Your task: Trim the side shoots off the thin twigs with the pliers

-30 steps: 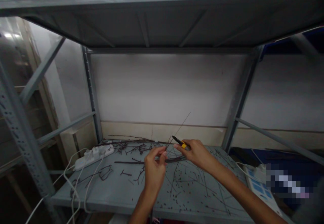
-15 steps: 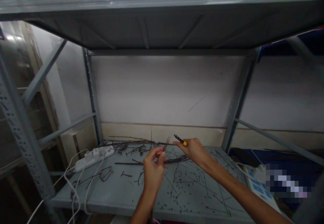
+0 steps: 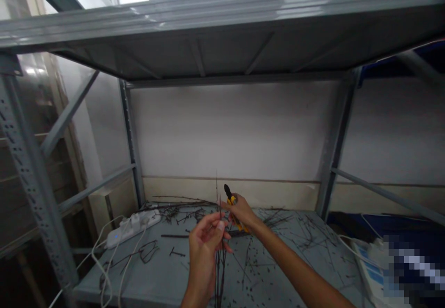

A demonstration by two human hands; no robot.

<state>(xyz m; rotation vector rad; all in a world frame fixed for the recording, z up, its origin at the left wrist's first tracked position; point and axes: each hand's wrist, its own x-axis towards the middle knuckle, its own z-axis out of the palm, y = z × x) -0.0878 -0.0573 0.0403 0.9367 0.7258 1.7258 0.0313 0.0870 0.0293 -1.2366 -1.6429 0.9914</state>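
Note:
My left hand (image 3: pixel 207 247) pinches thin dark twigs (image 3: pixel 219 271) between thumb and fingers. They stand roughly upright, their tips rising above the hand and their lower lengths hanging below it. My right hand (image 3: pixel 242 210) is closed around yellow-handled cutters (image 3: pixel 231 198), whose black head points up beside the twig tips. The two hands are close together over the grey shelf (image 3: pixel 156 278). I cannot tell whether the right fingertips touch the twigs, and the left hand partly hides the right fingers.
Longer branches (image 3: pixel 187 203) lie along the back of the shelf. Cut twig pieces (image 3: pixel 177 253) and small dark bits are scattered about. A white power strip (image 3: pixel 130 229) with plugs and cords sits at left. The upper shelf (image 3: pixel 222 57) hangs overhead, between metal posts (image 3: pixel 335 148).
My right hand has moved left, close to my left hand, and the cutters have turned more upright. Twigs now hang visibly below my left hand. The view has tilted up slightly.

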